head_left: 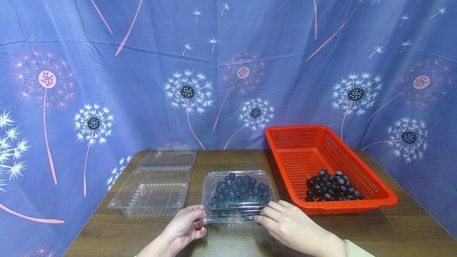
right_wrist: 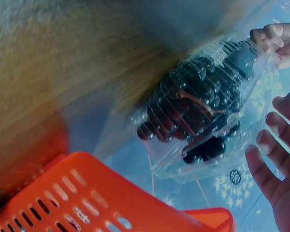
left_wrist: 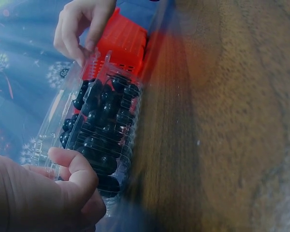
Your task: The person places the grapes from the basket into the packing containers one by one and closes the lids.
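Note:
A clear plastic clamshell box (head_left: pixel 238 193) of dark grapes (head_left: pixel 240 188) stands at the middle front of the table, with its lid over the fruit. I cannot tell whether its rim is fastened. My left hand (head_left: pixel 183 228) pinches the near left corner, thumb and fingertips on the rim in the left wrist view. At the near right corner, my right hand (head_left: pixel 292 225) lays its fingertips along the edge. Its fingers (right_wrist: pixel 275 140) look spread and loosely extended in the right wrist view. Through the clear side, a reddish stem (right_wrist: pixel 195 102) shows among the grapes.
To the left lies an opened, unfilled clear clamshell box (head_left: pixel 153 191), its lid (head_left: pixel 168 158) folded back. A red perforated basket (head_left: pixel 292 162) stands on the right, with more dark grapes (head_left: pixel 332 185) at its near end. Behind the wooden table (head_left: pixel 96 225) hangs a blue dandelion-print cloth (head_left: pixel 221 23).

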`<state>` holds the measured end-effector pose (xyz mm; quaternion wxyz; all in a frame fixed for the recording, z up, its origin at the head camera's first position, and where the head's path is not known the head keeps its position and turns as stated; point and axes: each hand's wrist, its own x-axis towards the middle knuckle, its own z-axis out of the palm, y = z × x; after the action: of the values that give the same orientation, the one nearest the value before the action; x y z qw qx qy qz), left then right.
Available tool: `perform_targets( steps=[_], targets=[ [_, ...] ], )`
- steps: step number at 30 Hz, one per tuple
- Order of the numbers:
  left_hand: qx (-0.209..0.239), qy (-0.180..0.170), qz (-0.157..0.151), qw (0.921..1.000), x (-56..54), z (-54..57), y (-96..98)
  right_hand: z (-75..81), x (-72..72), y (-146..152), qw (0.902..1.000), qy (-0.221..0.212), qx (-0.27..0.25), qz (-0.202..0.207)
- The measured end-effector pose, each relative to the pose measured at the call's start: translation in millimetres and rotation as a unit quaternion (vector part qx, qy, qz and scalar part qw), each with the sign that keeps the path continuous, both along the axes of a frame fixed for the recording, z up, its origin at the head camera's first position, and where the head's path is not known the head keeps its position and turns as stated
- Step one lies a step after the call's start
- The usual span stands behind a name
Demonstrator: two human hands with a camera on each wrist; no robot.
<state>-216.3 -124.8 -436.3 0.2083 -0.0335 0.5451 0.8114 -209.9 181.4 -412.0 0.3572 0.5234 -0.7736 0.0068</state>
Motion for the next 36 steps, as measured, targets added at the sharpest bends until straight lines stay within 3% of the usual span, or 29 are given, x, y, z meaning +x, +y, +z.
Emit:
perform_targets(
  steps=[7,22,31,36],
  targets=[
    [-0.004,0.002,0.006,1.0000,-1.1,-1.3,0.1,6.7,-2.0,6,0.9991,0.016,-0.039,-0.006],
    [-0.011,0.001,0.030,0.9995,0.8,0.1,-1.5,4.8,4.4,14,0.9929,-0.014,-0.101,-0.062],
    [-0.006,0.003,0.033,0.9994,-0.4,0.3,-2.7,1.9,12.9,16,0.9777,-0.067,-0.154,-0.126],
    [-0.003,0.002,0.034,0.9994,-0.5,-0.6,-2.8,-2.3,15.8,16,0.9715,-0.078,-0.175,-0.140]
  ],
)
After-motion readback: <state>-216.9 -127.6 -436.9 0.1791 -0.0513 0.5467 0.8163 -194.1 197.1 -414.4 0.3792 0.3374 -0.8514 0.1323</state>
